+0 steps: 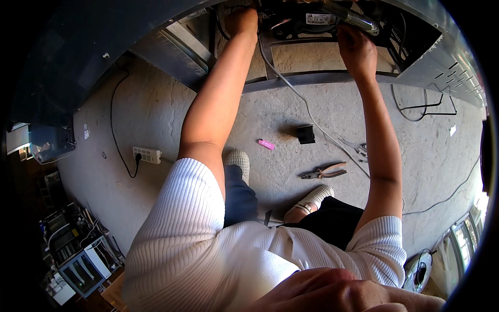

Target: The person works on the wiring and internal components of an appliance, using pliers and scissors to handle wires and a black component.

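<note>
Left hand (242,22), right hand (357,52), both up at the black, white-labelled unit (320,19) inside the dark-grey metal housing's near edge (322,78); grips, can't tell

I can see a white rectangular label (320,19) with dark print, stuck on the black component (299,27) inside the dark grey metal housing (332,77). A round dark mark sits toward its left end, with rows of smaller characters beside and beneath, too tiny to make out from here. Down on the grey concrete floor (156,109), a small bright-pink oblong piece (266,144) carries pale marks, likewise too small to read.
</note>
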Demonstrator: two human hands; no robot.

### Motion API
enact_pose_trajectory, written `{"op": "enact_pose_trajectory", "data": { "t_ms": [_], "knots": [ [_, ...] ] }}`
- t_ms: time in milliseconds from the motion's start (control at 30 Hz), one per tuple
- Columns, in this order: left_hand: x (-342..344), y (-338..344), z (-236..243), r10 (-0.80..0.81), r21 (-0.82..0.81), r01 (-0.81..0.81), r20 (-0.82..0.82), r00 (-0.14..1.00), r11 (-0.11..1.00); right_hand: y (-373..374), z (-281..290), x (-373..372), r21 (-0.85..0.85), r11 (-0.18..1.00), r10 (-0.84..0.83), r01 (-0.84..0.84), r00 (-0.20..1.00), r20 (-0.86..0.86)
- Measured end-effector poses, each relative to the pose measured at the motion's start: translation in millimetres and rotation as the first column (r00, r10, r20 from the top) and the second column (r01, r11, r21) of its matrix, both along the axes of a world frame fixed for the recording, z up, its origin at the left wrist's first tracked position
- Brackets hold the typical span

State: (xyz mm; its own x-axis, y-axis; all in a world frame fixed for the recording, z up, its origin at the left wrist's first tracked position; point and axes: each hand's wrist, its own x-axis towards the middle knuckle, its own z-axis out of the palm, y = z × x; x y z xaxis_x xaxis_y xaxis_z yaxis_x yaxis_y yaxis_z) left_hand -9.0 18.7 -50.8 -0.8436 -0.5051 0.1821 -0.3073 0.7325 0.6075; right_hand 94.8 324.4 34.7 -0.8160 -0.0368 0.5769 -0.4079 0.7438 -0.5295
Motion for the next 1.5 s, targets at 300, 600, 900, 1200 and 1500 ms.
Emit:
{"op": "enact_pose_trajectory", "data": {
  "t_ms": [300,600,900,1200,1500],
  "knots": [
    [8.4,-2.0,-0.4,0.067,0.299,0.019,-0.275,0.959,0.954,-3.6,-0.3,0.2,-0.006,0.999,0.031,-0.031,0.999,0.005],
    [57.3,20.2,53.6,0.113,0.876,0.019,-0.084,0.99,0.483,5.4,-4.7,-0.4,-0.029,0.999,0.041,-0.043,0.998,-0.054],
    [82.8,22.9,54.9,0.026,0.578,0.193,-0.348,0.937,0.793,5.3,-5.8,-1.1,-0.052,0.996,0.066,-0.067,0.997,-0.031],
    [77.9,11.2,68.1,0.127,0.948,0.284,-0.302,0.945,0.145,4.2,-1.2,1.5,-0.093,0.993,0.076,-0.075,0.997,0.005],
    [83.7,14.9,72.9,0.181,0.945,0.32,-0.326,0.928,0.063,5.4,-4.0,-0.7,-0.085,0.993,0.08,-0.082,0.996,-0.029]
  ]
}}
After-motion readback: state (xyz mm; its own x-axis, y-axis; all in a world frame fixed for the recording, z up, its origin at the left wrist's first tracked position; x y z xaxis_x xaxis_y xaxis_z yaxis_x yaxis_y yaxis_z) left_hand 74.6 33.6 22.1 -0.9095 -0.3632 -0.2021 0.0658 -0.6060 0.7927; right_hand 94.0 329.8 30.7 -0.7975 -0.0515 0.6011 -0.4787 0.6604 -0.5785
